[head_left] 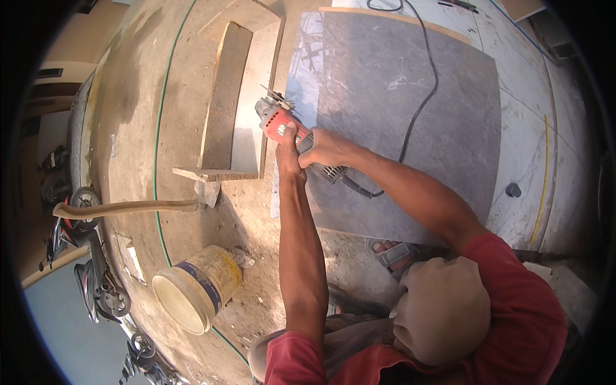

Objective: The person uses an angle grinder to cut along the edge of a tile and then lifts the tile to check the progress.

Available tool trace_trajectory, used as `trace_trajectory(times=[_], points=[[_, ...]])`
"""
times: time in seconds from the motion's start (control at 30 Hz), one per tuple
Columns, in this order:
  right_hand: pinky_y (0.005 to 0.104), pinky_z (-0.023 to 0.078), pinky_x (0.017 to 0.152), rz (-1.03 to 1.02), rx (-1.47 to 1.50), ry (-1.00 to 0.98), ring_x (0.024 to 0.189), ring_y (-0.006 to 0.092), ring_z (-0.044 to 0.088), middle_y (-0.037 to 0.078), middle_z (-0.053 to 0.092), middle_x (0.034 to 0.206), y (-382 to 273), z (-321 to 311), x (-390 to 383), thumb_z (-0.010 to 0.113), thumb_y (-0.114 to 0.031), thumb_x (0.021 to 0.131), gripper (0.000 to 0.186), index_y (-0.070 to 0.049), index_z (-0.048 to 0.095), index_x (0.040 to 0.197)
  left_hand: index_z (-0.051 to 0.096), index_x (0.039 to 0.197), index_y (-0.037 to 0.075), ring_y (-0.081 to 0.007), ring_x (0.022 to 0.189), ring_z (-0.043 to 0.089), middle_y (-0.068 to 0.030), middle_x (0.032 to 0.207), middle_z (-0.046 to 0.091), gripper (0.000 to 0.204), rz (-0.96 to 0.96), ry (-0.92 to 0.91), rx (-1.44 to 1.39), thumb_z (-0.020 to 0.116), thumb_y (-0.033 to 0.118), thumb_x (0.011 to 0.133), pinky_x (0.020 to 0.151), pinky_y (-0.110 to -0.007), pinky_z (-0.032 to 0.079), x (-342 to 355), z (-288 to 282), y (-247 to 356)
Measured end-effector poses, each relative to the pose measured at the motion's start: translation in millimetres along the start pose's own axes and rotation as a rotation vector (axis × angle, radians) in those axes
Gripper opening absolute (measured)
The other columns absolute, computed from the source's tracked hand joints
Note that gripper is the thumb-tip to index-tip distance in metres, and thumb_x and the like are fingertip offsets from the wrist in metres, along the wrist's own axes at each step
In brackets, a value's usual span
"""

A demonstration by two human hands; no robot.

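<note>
Bucket (196, 289) lies low left on the dusty floor. At frame centre, both hands wrap the red grinder (282, 123): left hand (290, 151) fingers curled round it, right hand (327, 149) clenched behind. Disc meets the grey tile (410, 115) edge.

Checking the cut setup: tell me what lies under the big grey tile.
The grey tile lies on pale marble-like slabs, with a wooden strip showing at its far edge. A black cord crosses on top. What lies beneath its middle is covered.
</note>
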State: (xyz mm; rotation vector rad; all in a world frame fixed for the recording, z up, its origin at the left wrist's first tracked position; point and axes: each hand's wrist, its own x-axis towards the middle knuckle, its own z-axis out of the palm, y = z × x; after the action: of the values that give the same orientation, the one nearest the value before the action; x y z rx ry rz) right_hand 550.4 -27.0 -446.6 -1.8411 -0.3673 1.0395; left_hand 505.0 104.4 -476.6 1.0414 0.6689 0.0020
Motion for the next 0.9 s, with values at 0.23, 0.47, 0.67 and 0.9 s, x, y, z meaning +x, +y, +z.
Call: trace_trajectory(times=[0.23, 0.47, 0.67, 0.9], points=[[0.0363, 0.054, 0.069, 0.008, 0.005, 0.082, 0.078, 0.0324, 0.069, 0.025, 0.069, 0.086, -4.6, 0.9, -4.5, 0.077, -0.036, 0.057, 0.067, 0.015, 0.063, 0.097, 0.057, 0.119, 0.000, -0.0192, 0.088, 0.065, -0.0094, 0.102, 0.064, 0.060, -0.008, -0.005, 0.002, 0.071, 0.046, 0.083, 0.080, -0.034, 0.053, 2.1, -0.5, 1.2], [0.0359, 0.049, 0.070, 0.016, 0.027, 0.061, 0.078, 0.0272, 0.065, 0.018, 0.068, 0.082, -3.2, 0.0, -4.0, 0.075, -0.029, 0.062, 0.048, 0.009, 0.067, 0.091, 0.057, 0.119, 0.000, -0.0189, 0.087, 0.065, -0.0091, 0.101, 0.065, 0.059, -0.018, 0.003, -0.011, 0.072, 0.045, 0.083, 0.080, -0.034, 0.053, 4.3, -0.3, -1.2], [0.0358, 0.051, 0.063, 0.020, 0.006, 0.130, 0.070, 0.0282, 0.067, 0.020, 0.067, 0.077, -14.5, -3.3, -13.3, 0.076, -0.032, 0.057, 0.052, 0.011, 0.066, 0.085, 0.058, 0.119, 0.000, -0.0188, 0.087, 0.065, -0.0087, 0.101, 0.065, 0.060, -0.012, 0.008, -0.035, 0.073, 0.044, 0.082, 0.080, -0.034, 0.053, 6.0, -0.6, -2.4], [0.0375, 0.051, 0.078, 0.066, -0.067, 0.103, 0.093, 0.0352, 0.065, 0.027, 0.065, 0.102, -16.3, -5.5, -14.7, 0.075, -0.034, 0.060, 0.081, 0.017, 0.053, 0.118, 0.058, 0.118, 0.001, -0.0184, 0.087, 0.064, -0.0084, 0.100, 0.064, 0.058, 0.020, 0.012, -0.042, 0.072, 0.045, 0.083, 0.079, -0.034, 0.052, 0.5, 2.8, -2.2]])
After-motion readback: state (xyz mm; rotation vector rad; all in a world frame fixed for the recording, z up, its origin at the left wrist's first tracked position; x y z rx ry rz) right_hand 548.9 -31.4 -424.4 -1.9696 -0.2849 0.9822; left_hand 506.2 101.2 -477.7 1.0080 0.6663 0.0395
